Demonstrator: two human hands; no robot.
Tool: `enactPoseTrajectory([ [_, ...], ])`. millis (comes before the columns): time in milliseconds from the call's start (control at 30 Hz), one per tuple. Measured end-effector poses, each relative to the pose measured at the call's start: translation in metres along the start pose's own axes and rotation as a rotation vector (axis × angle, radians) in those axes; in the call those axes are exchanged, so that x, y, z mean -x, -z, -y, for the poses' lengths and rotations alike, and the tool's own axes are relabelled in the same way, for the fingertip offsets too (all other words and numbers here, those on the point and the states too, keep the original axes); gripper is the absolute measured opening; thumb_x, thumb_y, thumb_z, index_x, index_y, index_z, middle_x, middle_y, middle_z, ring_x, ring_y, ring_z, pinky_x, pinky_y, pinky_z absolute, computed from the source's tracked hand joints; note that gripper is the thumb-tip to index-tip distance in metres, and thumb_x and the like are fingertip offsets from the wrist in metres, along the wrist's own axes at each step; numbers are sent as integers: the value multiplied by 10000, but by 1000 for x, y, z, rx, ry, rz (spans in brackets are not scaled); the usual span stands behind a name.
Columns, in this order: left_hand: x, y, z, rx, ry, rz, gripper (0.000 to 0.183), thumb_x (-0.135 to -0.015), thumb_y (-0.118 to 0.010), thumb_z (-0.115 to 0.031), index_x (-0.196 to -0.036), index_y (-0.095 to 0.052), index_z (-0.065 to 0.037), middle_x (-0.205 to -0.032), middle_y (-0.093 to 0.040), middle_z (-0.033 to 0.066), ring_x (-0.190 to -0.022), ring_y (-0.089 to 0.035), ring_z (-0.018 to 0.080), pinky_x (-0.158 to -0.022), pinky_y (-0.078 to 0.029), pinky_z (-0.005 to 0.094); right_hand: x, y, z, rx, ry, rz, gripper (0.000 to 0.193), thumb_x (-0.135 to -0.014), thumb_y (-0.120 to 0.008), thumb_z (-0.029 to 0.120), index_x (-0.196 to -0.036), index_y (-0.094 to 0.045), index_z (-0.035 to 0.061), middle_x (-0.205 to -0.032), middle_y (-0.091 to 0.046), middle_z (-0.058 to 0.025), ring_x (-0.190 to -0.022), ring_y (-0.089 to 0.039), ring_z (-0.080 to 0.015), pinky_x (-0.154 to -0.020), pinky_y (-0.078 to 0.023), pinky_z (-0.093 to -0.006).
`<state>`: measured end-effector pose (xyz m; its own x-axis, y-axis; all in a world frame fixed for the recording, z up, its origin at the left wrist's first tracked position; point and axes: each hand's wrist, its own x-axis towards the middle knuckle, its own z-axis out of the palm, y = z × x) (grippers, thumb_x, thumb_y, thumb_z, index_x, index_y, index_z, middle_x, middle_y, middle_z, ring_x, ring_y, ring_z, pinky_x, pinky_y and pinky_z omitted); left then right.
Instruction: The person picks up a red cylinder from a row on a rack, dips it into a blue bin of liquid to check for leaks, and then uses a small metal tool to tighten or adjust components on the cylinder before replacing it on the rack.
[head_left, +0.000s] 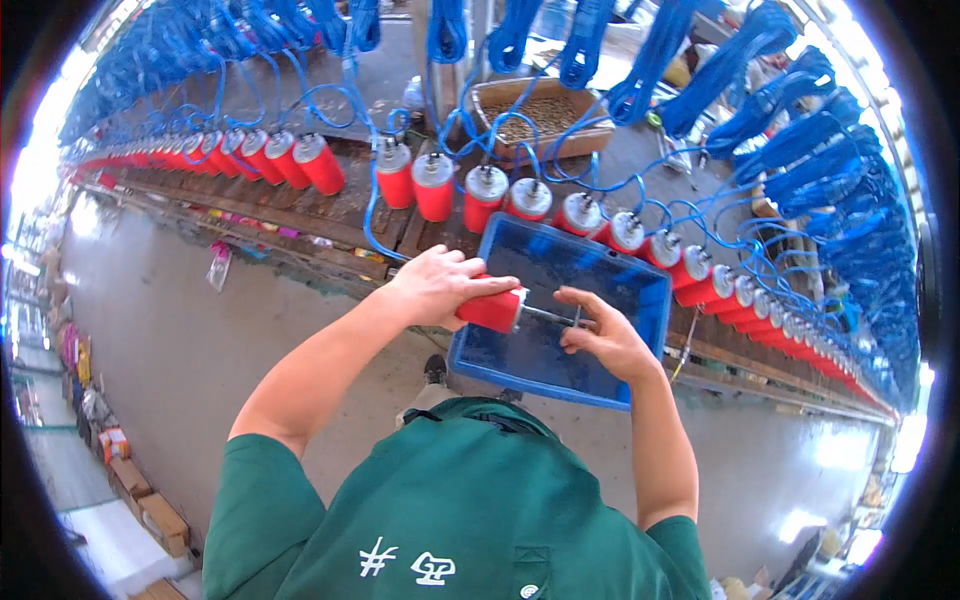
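My left hand (440, 287) is wrapped around a red cylinder (490, 307) with a pale end, tipped on its side over the left part of a blue plastic crate (560, 384). A thin metal shaft reaches from that end toward my right hand (608, 335). It belongs to a T-handled metal tool (550, 316), whose small crossbar sits between my right fingers and thumb. How the tool's tip meets the cylinder is too small to tell. Blue cable (372, 215) runs down to near my left hand.
A long row of red cylinders (433, 187) with grey tops stands along the bench edge, each trailing blue cable. Coiled blue cables (645, 65) hang above. A wooden tray (540, 115) of small metal parts lies behind. Cardboard boxes (160, 520) rest at lower left.
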<state>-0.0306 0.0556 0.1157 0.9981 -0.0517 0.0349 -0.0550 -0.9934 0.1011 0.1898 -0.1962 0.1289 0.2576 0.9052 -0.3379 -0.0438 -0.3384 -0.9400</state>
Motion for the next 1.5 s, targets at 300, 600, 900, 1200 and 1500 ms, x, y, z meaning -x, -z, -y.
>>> enactPoseTrajectory([
  [300,-10,4,-2,-37,-25,90,1029,-662,-888,-384,-1595,-455,-369,-1089,-651,4,-958,-678,221,-848,-507,381,-27,-17,29,889,-31,193,284,-1016,-608,265,-1089,-669,-3,-1072,-720,-258,-1090,-666,-446,-944,-519,-514],
  [600,-9,3,-2,-34,-22,66,1040,-651,-891,-369,-1596,-458,-370,-1090,-656,7,-971,-676,222,-848,-504,381,-38,-16,24,787,10,135,274,-932,-760,219,-1042,-627,6,-1039,-711,-218,-1074,-668,-410,-917,-513,-499],
  [900,-10,6,-1,-18,-36,90,1050,-651,-901,-385,-1600,-451,-378,-1092,-652,8,-979,-673,221,-852,-502,385,-38,-16,23,913,53,227,300,-1001,-680,300,-1110,-651,22,-1068,-732,-227,-1101,-672,-406,-930,-522,-506],
  [1200,-10,2,0,-16,-32,84,1051,-663,-897,-372,-1607,-434,-386,-1089,-650,8,-979,-672,227,-865,-508,393,-29,-22,9,928,205,23,279,-951,-745,246,-1004,-590,19,-970,-723,-190,-971,-691,-420,-854,-541,-500],
  [1500,-9,1,-1,-68,-30,82,1040,-690,-900,-390,-1609,-415,-411,-1141,-649,3,-1031,-662,218,-928,-497,398,-34,-64,-20,-257,-19,-207,612,-927,-847,284,-1398,-549,30,-1068,-646,-51,-715,-510,-61,-545,-406,-235],
])
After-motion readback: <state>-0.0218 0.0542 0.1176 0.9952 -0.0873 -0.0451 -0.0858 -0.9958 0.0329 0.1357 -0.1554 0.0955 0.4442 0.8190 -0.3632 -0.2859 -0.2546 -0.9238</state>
